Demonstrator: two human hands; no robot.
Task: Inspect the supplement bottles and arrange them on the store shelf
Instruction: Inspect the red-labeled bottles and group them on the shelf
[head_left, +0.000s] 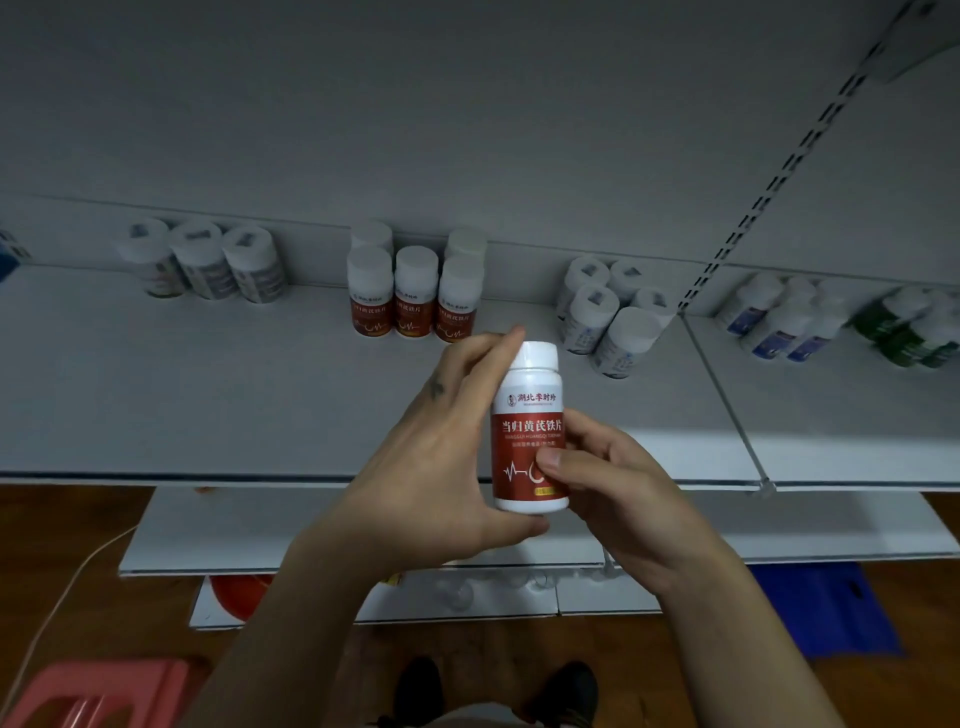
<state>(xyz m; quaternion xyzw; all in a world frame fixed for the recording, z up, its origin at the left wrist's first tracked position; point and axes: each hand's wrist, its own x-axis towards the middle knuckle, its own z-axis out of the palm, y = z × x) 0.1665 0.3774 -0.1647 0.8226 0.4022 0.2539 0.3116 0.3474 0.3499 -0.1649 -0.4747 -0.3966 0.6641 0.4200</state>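
Observation:
A white supplement bottle (529, 415) with a red label and white cap stands upright in front of the shelf (208, 395), held in both hands. My left hand (441, 462) wraps its left side, with the thumb under its base and a finger up by the cap. My right hand (618, 493) grips its right side, the thumb pressed on the label. Several matching red-labelled bottles (413, 296) stand in a group at the back of the shelf.
Other white bottles stand at the back left (202, 262) and back right (613, 312). Blue-labelled bottles (779, 322) and green ones (909, 332) fill the neighbouring bay. Lower shelves (208, 540), a pink stool (88, 691), a blue bag (826, 608) and my shoes lie below.

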